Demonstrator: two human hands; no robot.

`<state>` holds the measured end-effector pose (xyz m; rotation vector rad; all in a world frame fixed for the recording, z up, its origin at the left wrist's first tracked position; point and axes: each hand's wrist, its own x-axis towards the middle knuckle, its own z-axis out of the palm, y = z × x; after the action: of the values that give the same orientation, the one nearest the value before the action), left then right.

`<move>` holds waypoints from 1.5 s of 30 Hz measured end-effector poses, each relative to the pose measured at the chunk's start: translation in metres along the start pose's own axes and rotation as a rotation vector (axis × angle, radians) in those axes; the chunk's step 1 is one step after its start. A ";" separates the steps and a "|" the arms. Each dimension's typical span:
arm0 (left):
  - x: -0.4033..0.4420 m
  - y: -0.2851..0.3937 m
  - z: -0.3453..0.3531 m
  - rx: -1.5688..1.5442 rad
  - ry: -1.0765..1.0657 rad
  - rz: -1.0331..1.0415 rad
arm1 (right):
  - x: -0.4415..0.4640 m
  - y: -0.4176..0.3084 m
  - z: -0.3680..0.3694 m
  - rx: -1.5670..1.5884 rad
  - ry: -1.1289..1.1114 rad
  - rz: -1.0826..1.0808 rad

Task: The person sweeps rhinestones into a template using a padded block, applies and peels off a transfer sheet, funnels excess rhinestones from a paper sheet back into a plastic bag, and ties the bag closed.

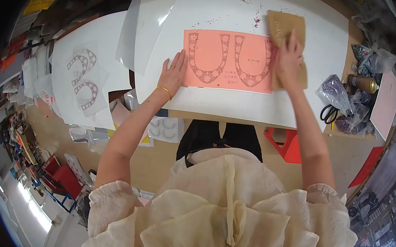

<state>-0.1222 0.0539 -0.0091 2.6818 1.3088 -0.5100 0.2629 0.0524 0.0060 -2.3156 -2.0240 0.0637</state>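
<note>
A pink sheet [230,60] lies flat on the white work table, with two U-shaped collar patterns of small dark dots and some handwriting on it. My left hand [173,73] rests flat at the sheet's left edge, fingers stretched out, a gold bangle on the wrist. At the sheet's right edge, my right hand [289,63] holds a brown card-like piece [284,24], its fingers lying over the top and slightly blurred. This brown piece overlaps the pink sheet's right border. Small dark reddish beads or stones [257,22] are scattered on the table beyond the sheet.
Clear plastic film [145,23] lies left of the pink sheet, near a white sheet with curved patterns [82,79]. To the right are black-handled scissors [329,114], plastic bags [336,94], a spray can [363,83] and a pink board [384,105]. A red stool [291,147] stands below the table edge.
</note>
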 end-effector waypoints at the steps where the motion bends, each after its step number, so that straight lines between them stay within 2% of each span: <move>1: 0.001 0.000 -0.001 0.017 -0.006 0.000 | -0.011 -0.018 0.001 0.000 -0.003 0.000; 4: -0.004 -0.001 -0.001 0.052 -0.041 -0.002 | -0.037 -0.046 0.011 0.050 0.015 -0.112; 10: -0.003 -0.002 -0.001 0.037 -0.027 0.007 | -0.040 -0.010 0.022 -0.007 0.113 0.036; 13: -0.002 -0.002 -0.005 -0.039 -0.024 0.003 | -0.058 -0.059 0.003 0.041 -0.011 0.028; 15: -0.003 -0.002 -0.009 -0.049 -0.032 0.008 | -0.078 -0.111 0.006 0.004 -0.079 -0.092; 16: -0.003 -0.001 -0.011 -0.061 -0.036 0.009 | -0.084 -0.129 0.017 0.004 -0.078 -0.086; 18: -0.002 -0.002 -0.014 -0.083 -0.046 0.010 | -0.093 -0.152 0.034 0.035 -0.019 -0.215; 23: -0.002 -0.003 -0.010 -0.104 -0.012 0.017 | -0.101 -0.090 0.028 0.077 0.017 -0.031; 26: -0.003 -0.005 0.005 -0.011 0.021 0.023 | -0.096 -0.042 0.012 0.000 -0.024 -0.010; 28: -0.003 -0.005 0.011 0.077 0.051 0.019 | -0.083 -0.008 0.007 -0.025 0.053 -0.132; 32: -0.003 0.000 0.001 0.037 0.004 -0.010 | -0.006 0.066 -0.015 0.021 0.108 -0.143; 35: -0.002 0.000 0.001 0.028 -0.013 -0.029 | 0.048 0.124 0.005 -0.010 0.135 -0.204; 39: -0.002 0.000 0.007 0.021 -0.042 -0.049 | 0.053 0.130 0.019 0.122 0.039 -0.187; 45: -0.003 0.004 0.001 -0.024 -0.064 -0.075 | -0.034 0.083 0.008 0.221 0.033 -0.254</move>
<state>-0.1212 0.0491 -0.0092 2.5827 1.3923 -0.5799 0.3399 0.0083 -0.0089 -1.9060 -2.1532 0.2209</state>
